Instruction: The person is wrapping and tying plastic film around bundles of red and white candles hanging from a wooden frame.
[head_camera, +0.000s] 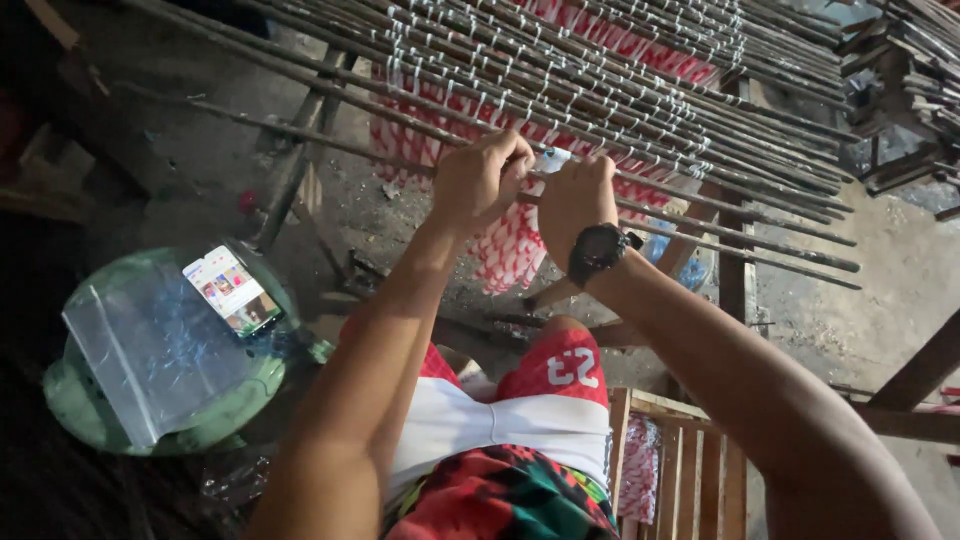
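Currently our left hand (480, 180) and right hand (572, 205) clench one rod (740, 228); uneven pull risks slipping its white ties (700, 168).

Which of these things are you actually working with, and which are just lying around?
In use:
left hand
right hand
nearest rod
rack of tied rods

Lying about:
phone
clear plastic bag
round green stool
wooden crate

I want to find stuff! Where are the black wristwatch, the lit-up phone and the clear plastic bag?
Black round wristwatch (597, 247), head view, on its dial.
Lit-up rectangular phone (231, 290), head view, middle of its screen.
Clear plastic bag (150, 350), head view, middle of the sheet on the green round stool.
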